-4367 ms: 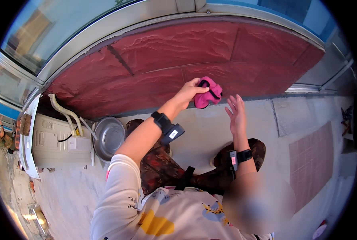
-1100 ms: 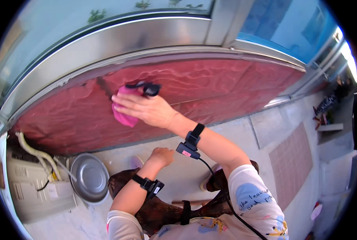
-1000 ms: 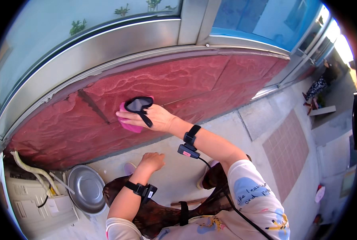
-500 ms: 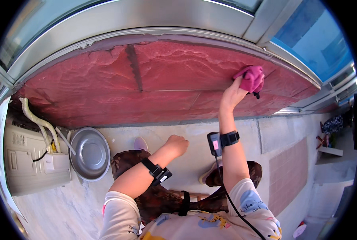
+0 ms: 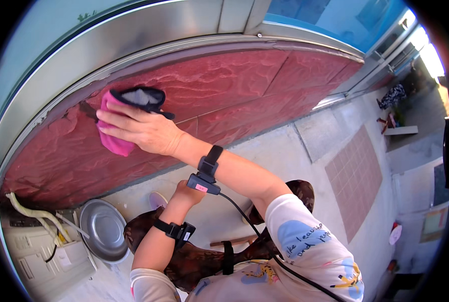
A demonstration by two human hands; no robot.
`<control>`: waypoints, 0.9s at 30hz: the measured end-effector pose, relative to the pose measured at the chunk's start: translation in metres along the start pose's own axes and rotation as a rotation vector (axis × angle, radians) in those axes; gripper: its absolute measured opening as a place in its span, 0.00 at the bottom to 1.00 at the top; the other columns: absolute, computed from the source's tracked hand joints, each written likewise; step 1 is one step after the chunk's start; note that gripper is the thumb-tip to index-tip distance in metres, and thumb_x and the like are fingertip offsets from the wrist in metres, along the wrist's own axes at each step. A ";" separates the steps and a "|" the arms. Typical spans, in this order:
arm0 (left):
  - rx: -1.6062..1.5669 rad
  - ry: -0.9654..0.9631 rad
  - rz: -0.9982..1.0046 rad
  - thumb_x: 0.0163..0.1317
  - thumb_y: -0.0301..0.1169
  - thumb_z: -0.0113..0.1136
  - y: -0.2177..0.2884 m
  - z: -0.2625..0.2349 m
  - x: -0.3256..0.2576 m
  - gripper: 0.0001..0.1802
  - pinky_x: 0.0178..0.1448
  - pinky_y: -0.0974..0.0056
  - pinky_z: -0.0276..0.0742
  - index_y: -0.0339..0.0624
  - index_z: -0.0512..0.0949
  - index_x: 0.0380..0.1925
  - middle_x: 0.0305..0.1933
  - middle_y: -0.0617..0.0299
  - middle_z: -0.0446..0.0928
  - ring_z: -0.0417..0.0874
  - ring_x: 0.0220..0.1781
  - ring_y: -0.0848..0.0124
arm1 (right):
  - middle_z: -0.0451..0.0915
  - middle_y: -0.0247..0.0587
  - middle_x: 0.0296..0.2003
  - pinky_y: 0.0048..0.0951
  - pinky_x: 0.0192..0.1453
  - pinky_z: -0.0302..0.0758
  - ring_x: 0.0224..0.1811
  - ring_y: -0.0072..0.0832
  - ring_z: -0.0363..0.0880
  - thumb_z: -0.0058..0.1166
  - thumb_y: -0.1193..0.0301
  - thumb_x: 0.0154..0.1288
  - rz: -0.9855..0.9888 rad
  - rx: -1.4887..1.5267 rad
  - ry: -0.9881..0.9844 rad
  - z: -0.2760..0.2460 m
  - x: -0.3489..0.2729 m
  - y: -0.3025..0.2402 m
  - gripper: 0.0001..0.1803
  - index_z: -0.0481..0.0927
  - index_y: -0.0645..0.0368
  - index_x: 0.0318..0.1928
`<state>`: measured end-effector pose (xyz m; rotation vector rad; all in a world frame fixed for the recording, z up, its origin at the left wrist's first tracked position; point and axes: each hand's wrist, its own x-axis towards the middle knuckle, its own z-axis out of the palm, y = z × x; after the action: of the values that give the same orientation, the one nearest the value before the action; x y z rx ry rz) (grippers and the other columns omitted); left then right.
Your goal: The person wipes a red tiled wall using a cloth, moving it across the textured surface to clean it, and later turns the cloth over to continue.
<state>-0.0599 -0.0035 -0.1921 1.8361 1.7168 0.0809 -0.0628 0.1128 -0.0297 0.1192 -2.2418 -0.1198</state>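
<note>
My right hand (image 5: 151, 132) presses a pink cloth (image 5: 116, 143) against the red stone-faced wall (image 5: 224, 83), fingers spread over it. The cloth has dark edging, and a grey inner side shows at its top. Below my right wrist, my left hand (image 5: 188, 193) is closed in a fist over my lap, with nothing seen in it. The strapped device on my right wrist partly covers that fist. Each wrist wears a black band with a small box, and a cable runs back from the right one.
A metal basin (image 5: 103, 230) stands on the floor at the left, beside a pale outdoor unit (image 5: 38, 264) with wrapped pipes (image 5: 30, 211). Above the wall runs a metal window frame (image 5: 134, 35). Reddish paving (image 5: 355, 181) lies at the right, and a small stool (image 5: 234, 240) is under me.
My right hand has swept the pink cloth from the wall's right part to its left part. My left fist has moved slightly left and down, and the view has turned.
</note>
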 end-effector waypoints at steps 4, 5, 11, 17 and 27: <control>0.232 -0.072 0.074 0.60 0.41 0.55 0.022 -0.019 -0.003 0.16 0.51 0.54 0.75 0.44 0.77 0.43 0.43 0.52 0.80 0.81 0.47 0.56 | 0.60 0.28 0.68 0.33 0.64 0.65 0.62 0.27 0.67 0.44 0.70 0.56 0.002 -0.154 -0.231 -0.019 -0.094 0.032 0.31 0.66 0.44 0.64; 0.245 -0.151 0.028 0.62 0.42 0.54 0.024 -0.024 -0.005 0.18 0.53 0.53 0.74 0.45 0.74 0.48 0.47 0.52 0.78 0.79 0.50 0.56 | 0.60 0.27 0.68 0.34 0.64 0.65 0.62 0.28 0.67 0.45 0.71 0.54 0.076 -0.185 -0.226 -0.031 -0.109 0.037 0.32 0.67 0.42 0.64; 0.272 -0.218 0.001 0.63 0.43 0.52 0.025 -0.025 -0.006 0.22 0.56 0.53 0.72 0.47 0.71 0.54 0.51 0.52 0.76 0.77 0.54 0.56 | 0.53 0.51 0.70 0.44 0.72 0.51 0.72 0.53 0.47 0.53 0.76 0.57 0.610 -0.389 0.303 -0.096 -0.160 0.090 0.31 0.67 0.49 0.63; 0.253 -0.261 -0.007 0.64 0.43 0.51 0.033 -0.027 -0.003 0.23 0.59 0.53 0.69 0.48 0.70 0.57 0.54 0.53 0.75 0.75 0.57 0.56 | 0.59 0.52 0.62 0.39 0.67 0.53 0.64 0.47 0.54 0.49 0.71 0.66 0.900 -0.354 0.782 -0.141 -0.143 0.154 0.21 0.66 0.61 0.58; 0.260 -0.164 0.053 0.62 0.42 0.53 0.028 -0.019 0.001 0.20 0.53 0.52 0.73 0.46 0.73 0.50 0.48 0.51 0.78 0.79 0.52 0.56 | 0.67 0.55 0.57 0.36 0.63 0.58 0.60 0.46 0.64 0.46 0.62 0.70 1.267 -0.151 0.969 -0.115 -0.154 0.146 0.22 0.68 0.66 0.56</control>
<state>-0.0437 0.0062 -0.1638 2.0132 1.6250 -0.2761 0.1168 0.2719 -0.0587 -1.0729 -1.0212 0.3797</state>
